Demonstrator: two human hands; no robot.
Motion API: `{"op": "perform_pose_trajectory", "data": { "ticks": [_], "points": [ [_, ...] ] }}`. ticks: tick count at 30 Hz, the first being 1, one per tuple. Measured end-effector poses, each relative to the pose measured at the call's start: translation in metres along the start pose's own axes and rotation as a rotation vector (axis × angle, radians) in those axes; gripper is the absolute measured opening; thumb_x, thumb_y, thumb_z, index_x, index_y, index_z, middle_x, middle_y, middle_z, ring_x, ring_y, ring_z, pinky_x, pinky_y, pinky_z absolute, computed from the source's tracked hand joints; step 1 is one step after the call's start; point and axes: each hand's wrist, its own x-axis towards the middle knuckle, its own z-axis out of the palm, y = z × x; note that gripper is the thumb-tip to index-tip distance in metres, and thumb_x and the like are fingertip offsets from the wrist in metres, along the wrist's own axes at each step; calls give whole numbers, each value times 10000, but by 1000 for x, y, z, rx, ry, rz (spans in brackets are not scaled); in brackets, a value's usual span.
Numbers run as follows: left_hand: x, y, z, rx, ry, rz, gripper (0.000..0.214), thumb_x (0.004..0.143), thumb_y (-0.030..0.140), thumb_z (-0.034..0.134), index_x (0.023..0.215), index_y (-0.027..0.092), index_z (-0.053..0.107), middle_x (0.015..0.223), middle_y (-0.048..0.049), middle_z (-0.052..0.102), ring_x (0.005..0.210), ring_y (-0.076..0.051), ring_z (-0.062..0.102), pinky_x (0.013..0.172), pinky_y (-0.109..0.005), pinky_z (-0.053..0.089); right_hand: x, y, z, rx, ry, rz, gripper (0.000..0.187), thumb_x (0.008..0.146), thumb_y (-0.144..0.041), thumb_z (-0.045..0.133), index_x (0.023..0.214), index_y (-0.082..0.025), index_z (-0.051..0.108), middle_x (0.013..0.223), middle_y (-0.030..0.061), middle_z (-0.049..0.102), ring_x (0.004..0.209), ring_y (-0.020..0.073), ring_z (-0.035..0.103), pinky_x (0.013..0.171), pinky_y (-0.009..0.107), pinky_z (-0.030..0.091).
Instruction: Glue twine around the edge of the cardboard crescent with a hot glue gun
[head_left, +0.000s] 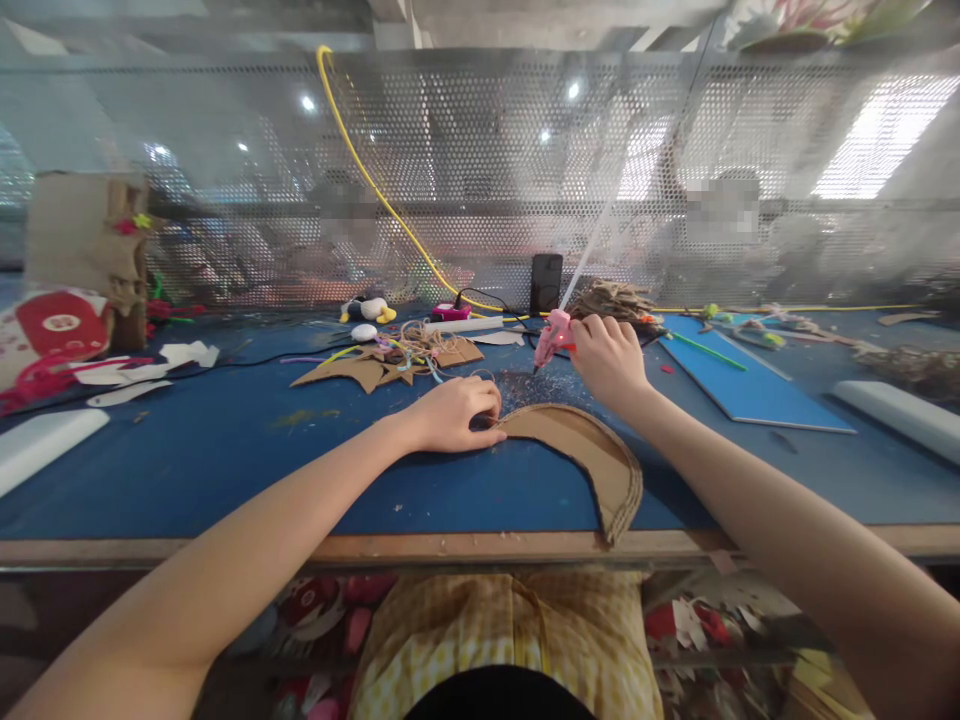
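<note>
L hand [457, 413] pinches the tip of one crescent cardboard piece [592, 462], table [225, 450] centre. R hand [609, 360] at 1 o'clock, closed round one pink glue gun [553, 338]. Risk: hot nozzle near L fingers, could burn; glue may string. Star cutouts [375, 368] at 11: abt three.

My bench [225, 470] had a blue top with a wooden front edge. On it lay a curved cardboard piece [592, 450], cardboard stars [375, 368] tangled with string, a blue sheet [750, 385], white paper scraps [150, 365] and two white bars [41, 445].
</note>
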Motion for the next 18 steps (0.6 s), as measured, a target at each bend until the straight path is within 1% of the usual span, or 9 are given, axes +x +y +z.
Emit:
{"op": "perform_pose_trajectory", "data": {
  "ticks": [2,3,5,8,10,14,18],
  "points": [
    [0,0,0,-1,5,5,285,937,444,608,830,181,637,1016,-74,677,953,-236,633,998,-405,439,0,1,-1,-16,58,-19,259,949,-196,431,1122,-166,622,1025,155,647,950,305,513,811,422,360],
    [0,0,0,-2,5,7,286,936,447,607,831,182,638,1012,-75,678,951,-236,634,997,-406,440,-1,1,-2,-18,64,-18,270,956,-196,413,1128,-169,620,1010,154,645,946,308,507,810,426,355],
    [0,0,-2,-4,-2,9,272,931,438,606,844,183,641,1015,-78,679,960,-242,638,979,-402,450,0,1,-3,-7,44,0,281,963,-212,399,1140,-158,611,999,159,641,943,315,506,806,430,352],
    [-1,1,-4,-3,-8,8,201,909,380,616,871,185,644,1042,-83,678,995,-254,642,957,-396,460,0,-1,-4,60,-6,50,287,948,-264,437,1155,-126,581,1017,171,635,946,318,524,789,420,362],
    [-2,2,-6,-5,-7,20,159,888,346,628,877,188,645,1053,-81,678,1006,-254,642,970,-396,456,1,-3,-4,117,-23,80,284,927,-281,466,1141,-121,562,1022,172,632,943,312,539,773,403,373],
    [-2,1,-5,-7,-4,27,124,875,314,632,870,191,645,1042,-72,681,999,-242,641,986,-391,447,0,-7,-2,190,1,121,219,888,-268,499,1069,-148,530,1019,165,625,941,304,553,761,388,396],
    [0,-2,-2,31,9,-22,157,905,329,606,857,184,637,1031,-75,679,985,-244,637,946,-385,456,-1,-10,1,240,25,178,154,877,-265,509,1002,-175,501,995,157,614,924,300,558,759,395,414]
  ]
}}
